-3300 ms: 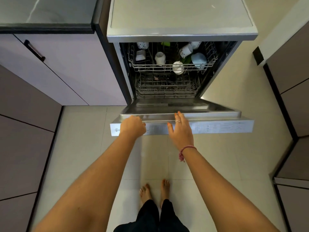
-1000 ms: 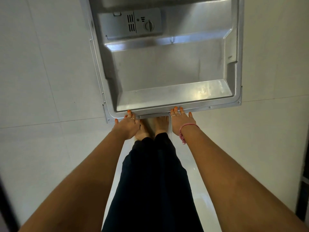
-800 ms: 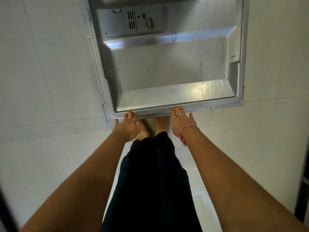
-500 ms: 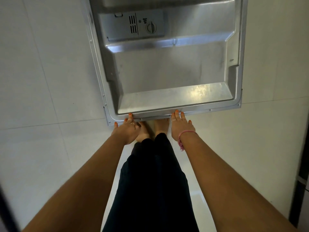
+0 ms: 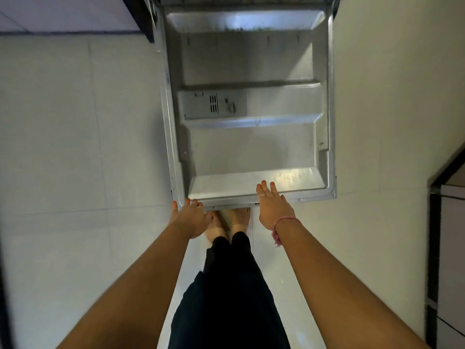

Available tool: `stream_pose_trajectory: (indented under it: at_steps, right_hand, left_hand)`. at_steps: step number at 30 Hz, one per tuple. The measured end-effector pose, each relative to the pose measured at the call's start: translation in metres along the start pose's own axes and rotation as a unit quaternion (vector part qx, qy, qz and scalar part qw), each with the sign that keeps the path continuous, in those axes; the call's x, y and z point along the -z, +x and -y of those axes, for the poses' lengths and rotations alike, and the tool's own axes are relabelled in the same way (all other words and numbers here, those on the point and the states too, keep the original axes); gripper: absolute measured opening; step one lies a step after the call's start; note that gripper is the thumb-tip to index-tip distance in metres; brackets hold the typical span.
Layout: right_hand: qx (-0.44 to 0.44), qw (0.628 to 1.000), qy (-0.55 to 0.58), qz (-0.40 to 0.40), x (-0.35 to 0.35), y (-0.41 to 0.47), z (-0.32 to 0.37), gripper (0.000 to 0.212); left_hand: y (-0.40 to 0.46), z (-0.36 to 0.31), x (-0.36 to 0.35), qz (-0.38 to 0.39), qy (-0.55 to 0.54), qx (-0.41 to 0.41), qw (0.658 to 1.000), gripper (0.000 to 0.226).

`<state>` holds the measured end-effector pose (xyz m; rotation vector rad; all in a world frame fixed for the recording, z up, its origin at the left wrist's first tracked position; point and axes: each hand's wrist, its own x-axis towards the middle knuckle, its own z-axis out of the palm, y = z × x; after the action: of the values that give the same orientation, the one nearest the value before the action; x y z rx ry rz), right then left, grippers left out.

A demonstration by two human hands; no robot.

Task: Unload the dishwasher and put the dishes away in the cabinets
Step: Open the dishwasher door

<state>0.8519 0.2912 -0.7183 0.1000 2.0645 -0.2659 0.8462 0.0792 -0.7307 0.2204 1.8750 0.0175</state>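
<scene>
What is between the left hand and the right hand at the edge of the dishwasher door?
In the head view, only the bare front rim of the dishwasher door runs between the left hand and the right hand; below it, the person's bare feet.

Both hands, left hand [image 5: 191,219] and right hand [image 5: 273,205], rest on the lowered dishwasher door [image 5: 251,147].

The door [image 5: 251,152] liner is brushed metal with a dull sheen; its dispenser [image 5: 214,106] looks grey plastic. Floor tiles [image 5: 75,122] are smooth, faintly glossy.
</scene>
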Motion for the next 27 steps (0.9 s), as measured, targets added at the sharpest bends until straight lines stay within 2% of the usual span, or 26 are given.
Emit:
stream_pose_trajectory:
  at_steps: [6, 11, 15, 20, 23, 27]
  right_hand:
    - [0.015, 0.997, 0.011, -0.069, 0.095, -0.033, 0.02, 0.073]
    - [0.037, 0.991, -0.008, -0.132, 0.176, -0.046, 0.034, 0.078]
    - [0.075, 0.973, 0.025, -0.217, 0.252, -0.044, 0.047, 0.08]
    - [0.134, 0.924, 0.074, -0.35, 0.348, -0.035, 0.064, 0.082]
    - [0.175, 0.887, 0.081, -0.42, 0.395, -0.03, 0.071, 0.083]
    - [0.165, 0.897, 0.05, -0.407, 0.451, -0.02, 0.078, 0.086]
  left_hand:
    - [-0.039, 0.003, 0.103, -0.112, -0.008, 0.01, 0.994, 0.063]
    - [-0.067, -0.003, 0.18, -0.235, -0.008, 0.01, 0.972, 0.068]
    - [-0.078, -0.008, 0.252, -0.348, 0.008, 0.008, 0.938, 0.073]
    - [-0.094, -0.026, 0.348, -0.512, 0.014, -0.01, 0.859, 0.077]
    - [-0.097, -0.042, 0.399, -0.553, 0.017, -0.017, 0.833, 0.08]
    - [-0.094, -0.061, 0.456, -0.565, 0.008, -0.006, 0.825, 0.076]
